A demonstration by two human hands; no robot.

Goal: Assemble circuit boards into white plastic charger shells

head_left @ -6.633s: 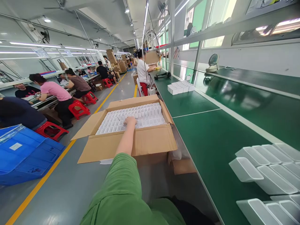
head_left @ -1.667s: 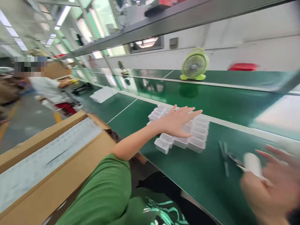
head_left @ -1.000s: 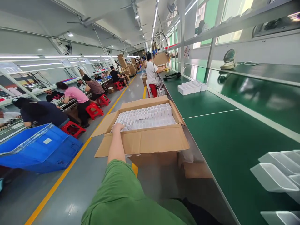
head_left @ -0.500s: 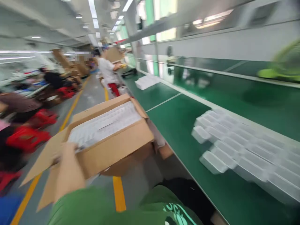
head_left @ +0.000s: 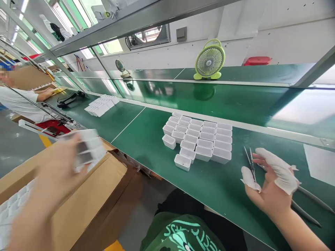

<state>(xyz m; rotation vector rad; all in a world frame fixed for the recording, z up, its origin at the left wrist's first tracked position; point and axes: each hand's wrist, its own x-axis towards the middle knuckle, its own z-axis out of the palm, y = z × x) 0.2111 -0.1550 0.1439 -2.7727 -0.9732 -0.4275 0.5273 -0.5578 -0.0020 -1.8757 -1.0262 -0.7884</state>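
Left hand (head_left: 61, 162): motion-blurred, apparently grasping white boxes (head_left: 94, 144) over the carton (head_left: 91, 198).
Right hand (head_left: 273, 191): half-open, wrapped thumb and fingers either side of tweezers (head_left: 252, 164).
Translucent containers (head_left: 205, 139): staggered rows on the green desk (head_left: 136, 134), between the hands.

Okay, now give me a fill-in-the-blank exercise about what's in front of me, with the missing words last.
The right hand has white wraps on fingers and on its ____.
Open white plastic boxes stand in rows on a glossy workbench coloured ____.
The blurred left hand holds more white boxes near a large brown box made of ____.
Behind the rows stands a lime-coloured, round-caged ____.
Missing words: thumb; green; cardboard; fan.
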